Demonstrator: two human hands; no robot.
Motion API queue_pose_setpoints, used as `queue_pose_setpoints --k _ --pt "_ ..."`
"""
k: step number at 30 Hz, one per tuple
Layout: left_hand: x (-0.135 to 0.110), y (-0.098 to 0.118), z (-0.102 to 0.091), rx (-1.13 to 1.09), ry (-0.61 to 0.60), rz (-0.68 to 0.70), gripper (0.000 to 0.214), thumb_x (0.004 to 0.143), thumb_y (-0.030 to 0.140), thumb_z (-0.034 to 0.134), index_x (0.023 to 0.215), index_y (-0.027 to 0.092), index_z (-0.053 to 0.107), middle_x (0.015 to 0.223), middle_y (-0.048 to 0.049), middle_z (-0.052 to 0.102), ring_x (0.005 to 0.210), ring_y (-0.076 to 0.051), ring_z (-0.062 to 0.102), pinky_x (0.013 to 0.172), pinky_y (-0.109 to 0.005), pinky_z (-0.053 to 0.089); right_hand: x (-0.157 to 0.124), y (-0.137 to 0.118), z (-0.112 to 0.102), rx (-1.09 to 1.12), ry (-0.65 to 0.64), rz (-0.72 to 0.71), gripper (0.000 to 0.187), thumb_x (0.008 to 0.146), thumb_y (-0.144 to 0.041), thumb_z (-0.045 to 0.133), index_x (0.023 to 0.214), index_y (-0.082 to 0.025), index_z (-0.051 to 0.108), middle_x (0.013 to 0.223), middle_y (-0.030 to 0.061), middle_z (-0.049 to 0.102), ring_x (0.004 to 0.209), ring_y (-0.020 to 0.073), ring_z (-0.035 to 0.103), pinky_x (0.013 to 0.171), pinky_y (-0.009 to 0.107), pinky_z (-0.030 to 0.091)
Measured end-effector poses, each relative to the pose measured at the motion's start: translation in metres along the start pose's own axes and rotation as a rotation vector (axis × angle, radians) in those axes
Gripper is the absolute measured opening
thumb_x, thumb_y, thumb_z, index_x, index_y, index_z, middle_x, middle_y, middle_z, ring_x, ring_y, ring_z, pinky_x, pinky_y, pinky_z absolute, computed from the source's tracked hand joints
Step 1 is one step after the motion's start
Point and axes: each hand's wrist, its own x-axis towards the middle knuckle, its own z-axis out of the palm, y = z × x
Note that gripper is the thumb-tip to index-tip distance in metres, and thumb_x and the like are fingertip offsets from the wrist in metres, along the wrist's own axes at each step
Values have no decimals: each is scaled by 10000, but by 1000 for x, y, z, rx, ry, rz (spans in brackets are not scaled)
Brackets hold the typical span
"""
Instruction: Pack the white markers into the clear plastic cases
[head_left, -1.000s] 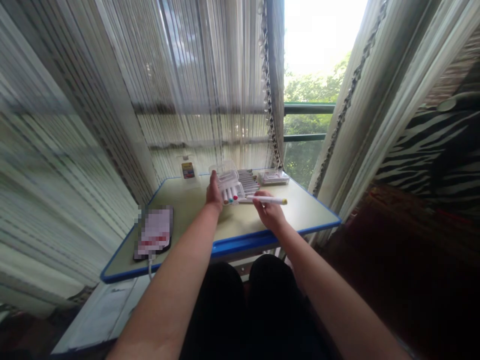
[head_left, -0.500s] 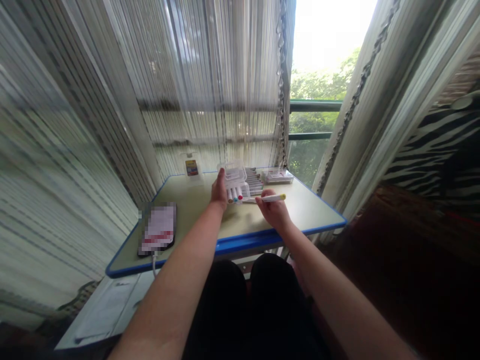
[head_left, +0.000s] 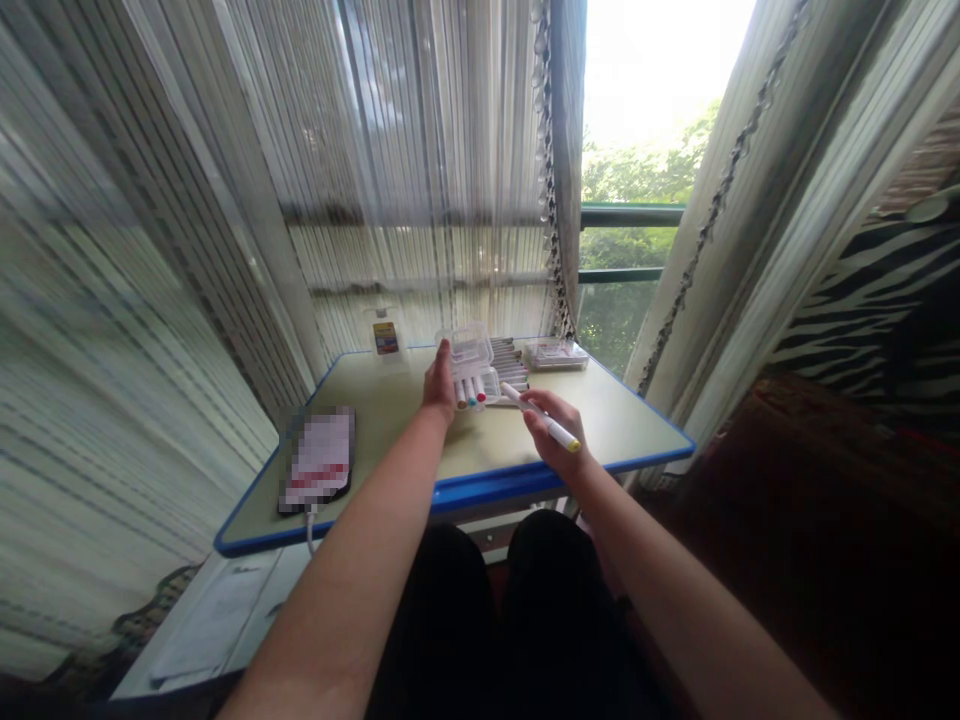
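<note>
My left hand (head_left: 440,380) is closed on the left side of a clear plastic marker case (head_left: 466,350), whose lid stands open. Inside its near part lie 3 white markers (head_left: 470,390) with brown, blue and red ends towards me. In my right hand (head_left: 556,425) is a white marker (head_left: 551,426), held slantwise, its yellow end pointing down to the right and its other end near the case. Several more markers (head_left: 511,365) lie in a row on the table just behind and to the right of the case.
A closed clear box (head_left: 557,355) rests at the table's back right. At the back left stands a small clear container with a yellow label (head_left: 385,338). A phone-like device (head_left: 319,460) with a cable lies at the left. Blue edging (head_left: 502,490) borders the table (head_left: 397,440).
The marker in my right hand has turned from nearly level to slanting, its yellow end now lower and nearer me. My left hand keeps the case in about the same place.
</note>
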Motion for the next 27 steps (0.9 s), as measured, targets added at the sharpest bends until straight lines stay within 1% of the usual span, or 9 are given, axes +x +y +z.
queue_pose_setpoints --k 3,8,10,13,18,20,22,25,27 --pt "-1 0 1 10 1 -3 543 753 630 560 911 122 666 830 -106 722 763 -207 688 591 -267 517 0 -2 0 -27 -2 -5 178 883 -317 486 904 -194 613 748 47 664 655 164 622 641 285 490" --pt "-1 -2 1 37 -22 -13 607 728 680 551 926 118 666 721 -88 704 645 -202 673 509 -266 485 2 -4 -1 -26 -8 -13 174 881 -308 489 894 -187 614 717 44 658 637 160 624 628 277 490" --pt "0 -3 1 35 -39 -3 609 726 682 551 923 119 669 714 -82 704 671 -202 679 544 -265 501 1 -4 -1 -26 12 -28 163 873 -304 502 903 -188 612 734 48 664 647 163 628 632 279 493" --pt "0 -3 1 21 -49 12 595 727 674 554 922 125 672 774 -83 718 750 -203 689 628 -268 524 1 -4 -1 -46 62 -38 154 863 -300 506 916 -195 605 769 51 672 669 166 629 649 287 497" --pt "1 -6 0 1 -69 36 565 738 648 567 936 130 676 907 -97 730 845 -211 690 738 -291 536 1 -3 2 -48 65 -22 135 829 -276 513 932 -206 565 756 30 659 641 152 612 641 278 502" --pt "1 -7 0 1 -73 36 561 740 647 565 933 133 678 917 -99 730 851 -212 690 741 -292 538 1 -2 3 -37 83 4 160 796 -253 526 952 -216 528 738 10 641 608 140 598 616 268 501" --pt "2 -7 0 9 -67 33 560 742 645 563 928 130 680 911 -102 729 846 -208 691 734 -283 536 2 -1 4 -47 111 19 157 770 -246 539 922 -228 501 693 -13 607 571 134 577 589 263 495" --pt "3 -6 -1 8 -57 36 571 748 648 551 937 124 681 900 -105 727 837 -202 691 726 -273 533 2 -2 4 -85 142 -20 92 764 -252 550 836 -233 495 643 -20 566 549 136 554 587 274 487" --pt "3 -6 -1 12 -47 34 575 745 650 552 935 123 680 885 -103 726 815 -199 690 705 -270 531 2 -4 3 -103 106 -64 59 770 -252 545 810 -231 506 641 -11 568 547 137 544 598 281 483"
